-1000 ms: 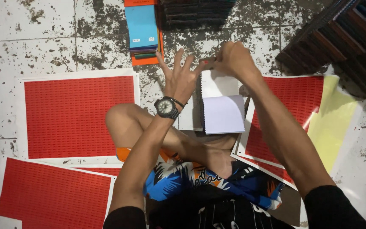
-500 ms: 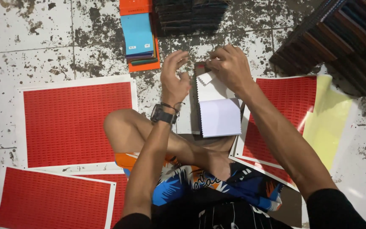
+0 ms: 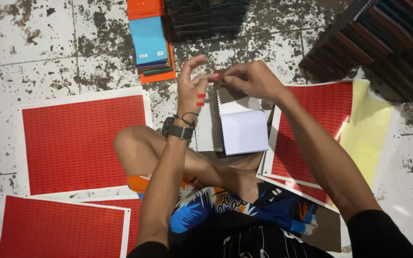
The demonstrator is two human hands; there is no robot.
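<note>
- Left hand (image 3: 193, 88): fingers spread, small red stickers (image 3: 200, 99) stuck on them.
- Right hand (image 3: 249, 79): fingertips pinched together at the left fingertips, above the notebook.
- Notebook (image 3: 242, 126): white, spiral-bound, blank page, resting on crossed legs.
- Red sticker sheets (image 3: 82, 141): on the floor around.

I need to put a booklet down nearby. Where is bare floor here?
Bare tile lies above the large red sticker sheet, left of the blue-topped booklet stack. Crowded: between both hands, around the white spiral pad, and the dark stacks at right.

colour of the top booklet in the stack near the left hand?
Light blue booklet, clearest in the head view.
</note>
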